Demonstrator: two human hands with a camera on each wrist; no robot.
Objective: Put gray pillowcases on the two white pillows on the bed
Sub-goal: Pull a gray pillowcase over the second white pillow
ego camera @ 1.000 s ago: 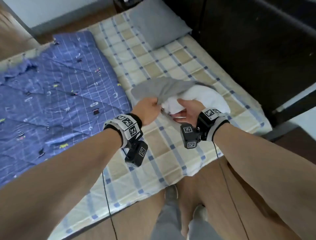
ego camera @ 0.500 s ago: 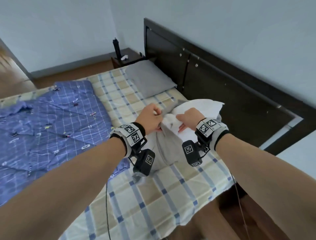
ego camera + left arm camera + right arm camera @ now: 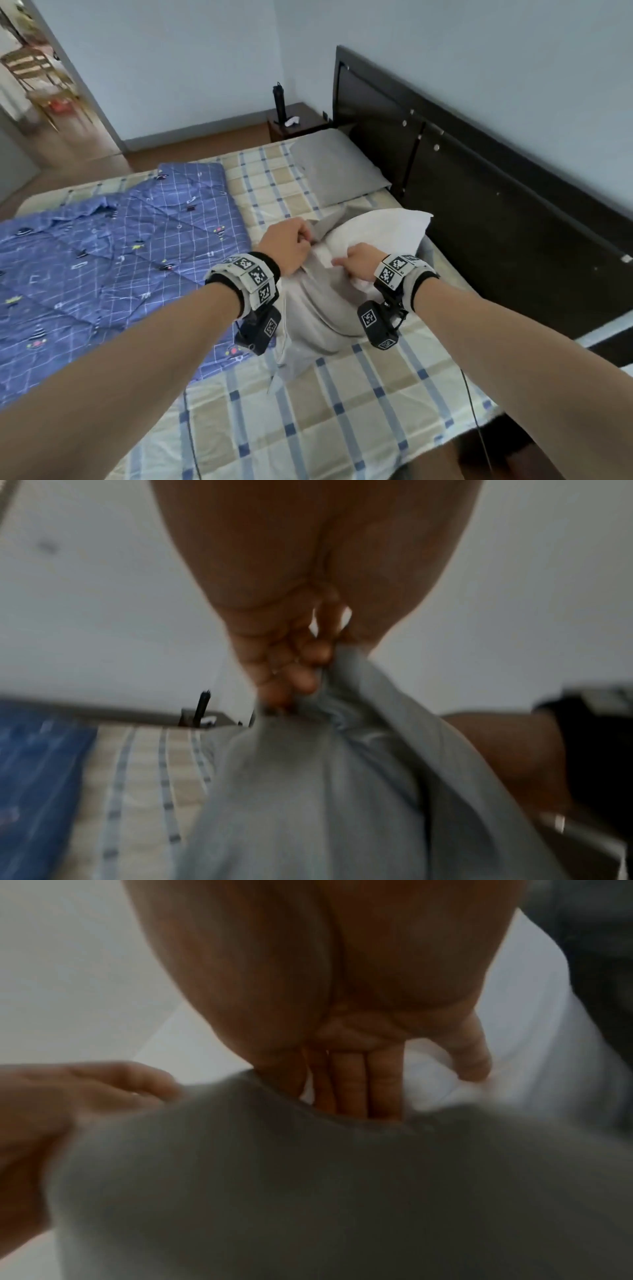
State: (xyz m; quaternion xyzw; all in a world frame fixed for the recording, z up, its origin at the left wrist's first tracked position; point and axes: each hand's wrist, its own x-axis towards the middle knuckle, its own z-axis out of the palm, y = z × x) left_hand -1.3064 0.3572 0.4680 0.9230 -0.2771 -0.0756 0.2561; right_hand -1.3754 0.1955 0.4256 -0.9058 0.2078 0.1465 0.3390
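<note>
Between our hands hangs the white pillow (image 3: 387, 229), half inside the gray pillowcase (image 3: 318, 308). Our left hand (image 3: 287, 245) grips its rim; our right hand's (image 3: 359, 262) straight fingers (image 3: 349, 1085) reach inside.

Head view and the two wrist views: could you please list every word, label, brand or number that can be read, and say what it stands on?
No readable text in any view.
Wrist bands: black-and-white square code markers only, no letters or numbers.
Wrist cameras: the same kind of markers, no words.
Blue quilt: small printed motifs, too small to tell whether any are letters.
Gray pillowcase and white pillow: no label visible.
Both wrist views: blurred, no text.
</note>
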